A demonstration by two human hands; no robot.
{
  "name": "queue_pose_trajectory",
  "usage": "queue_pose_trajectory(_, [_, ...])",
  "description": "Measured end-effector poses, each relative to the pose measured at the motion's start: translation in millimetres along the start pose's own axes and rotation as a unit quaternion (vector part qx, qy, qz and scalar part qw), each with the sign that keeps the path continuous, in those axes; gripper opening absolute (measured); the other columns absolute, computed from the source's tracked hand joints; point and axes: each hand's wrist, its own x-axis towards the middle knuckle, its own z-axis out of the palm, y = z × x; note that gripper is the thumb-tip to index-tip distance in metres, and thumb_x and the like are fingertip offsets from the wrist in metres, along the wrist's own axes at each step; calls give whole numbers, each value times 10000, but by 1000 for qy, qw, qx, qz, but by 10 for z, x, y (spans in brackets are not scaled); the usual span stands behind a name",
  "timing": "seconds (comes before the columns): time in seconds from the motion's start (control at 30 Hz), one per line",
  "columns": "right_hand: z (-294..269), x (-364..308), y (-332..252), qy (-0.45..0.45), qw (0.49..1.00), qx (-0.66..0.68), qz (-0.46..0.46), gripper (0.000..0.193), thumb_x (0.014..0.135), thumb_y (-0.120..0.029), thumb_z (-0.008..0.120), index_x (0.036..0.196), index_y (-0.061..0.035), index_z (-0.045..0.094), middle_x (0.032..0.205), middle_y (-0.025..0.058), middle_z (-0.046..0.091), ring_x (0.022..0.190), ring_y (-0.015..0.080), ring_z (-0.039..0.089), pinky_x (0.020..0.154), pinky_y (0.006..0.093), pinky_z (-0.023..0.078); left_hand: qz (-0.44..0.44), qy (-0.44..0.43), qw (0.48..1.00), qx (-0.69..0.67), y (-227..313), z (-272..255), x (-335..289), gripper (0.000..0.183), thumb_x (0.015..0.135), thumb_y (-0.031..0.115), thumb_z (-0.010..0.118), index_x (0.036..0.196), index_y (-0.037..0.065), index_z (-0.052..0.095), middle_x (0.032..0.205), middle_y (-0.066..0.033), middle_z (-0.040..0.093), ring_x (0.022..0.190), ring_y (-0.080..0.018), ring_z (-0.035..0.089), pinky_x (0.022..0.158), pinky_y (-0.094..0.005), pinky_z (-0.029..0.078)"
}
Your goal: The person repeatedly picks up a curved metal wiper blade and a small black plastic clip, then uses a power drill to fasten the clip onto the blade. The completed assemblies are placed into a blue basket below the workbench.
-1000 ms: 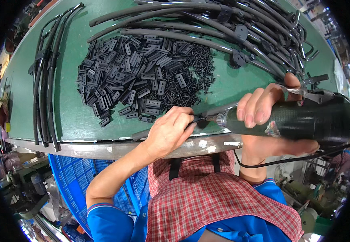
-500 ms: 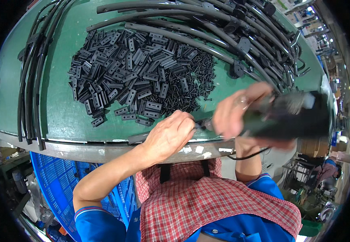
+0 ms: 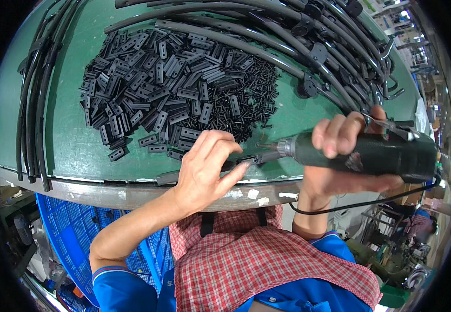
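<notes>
The left hand (image 3: 204,169) arches loosely, thumb and fingers parted, over a dark grey tube (image 3: 269,156) running beneath it along the green surface (image 3: 69,135); a small black block (image 3: 255,160) sits by its thumb tip. The right hand (image 3: 334,136) grips a corded power screwdriver (image 3: 381,156), nose toward the left hand. Beyond that hand lie heaped black two-hole blocks (image 3: 158,88) and screws (image 3: 236,112)

In our right grip (image 3: 334,136), the driver (image 3: 376,156) looks smooth and dark, its collar (image 3: 285,147) ridged metal. Beyond our left grip (image 3: 200,174), we see matt black plastic-looking blocks (image 3: 153,93), dark metallic screws (image 3: 251,93) and tubes (image 3: 236,44) with glossy stretches. Beneath, our bench (image 3: 69,145) is smooth, painted-looking green; nearer us, the apron (image 3: 267,255) is checked cloth.
</notes>
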Motion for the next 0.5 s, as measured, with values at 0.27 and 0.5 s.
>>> queue_pose_trajectory(0.27, [272,-65,-57,9,1000,24,1,882,775,-647,631,1322,10,414,691,21,472,533,107,449,487,273,361,15,-22,999,-42,-38,-20,18,297,733,119,707,1014,28,671,970,-102,605,883,-265,565,777,-364,465])
queue_pose_trajectory(0.5, [320,-60,-44,1,1000,8,8,909,760,-672,626,1315,14,410,688,21,473,533,107,455,473,259,348,17,-10,998,-51,-33,-20,8,168,731,84,701,885,24,670,890,-87,618,853,-256,571,756,-361,467])
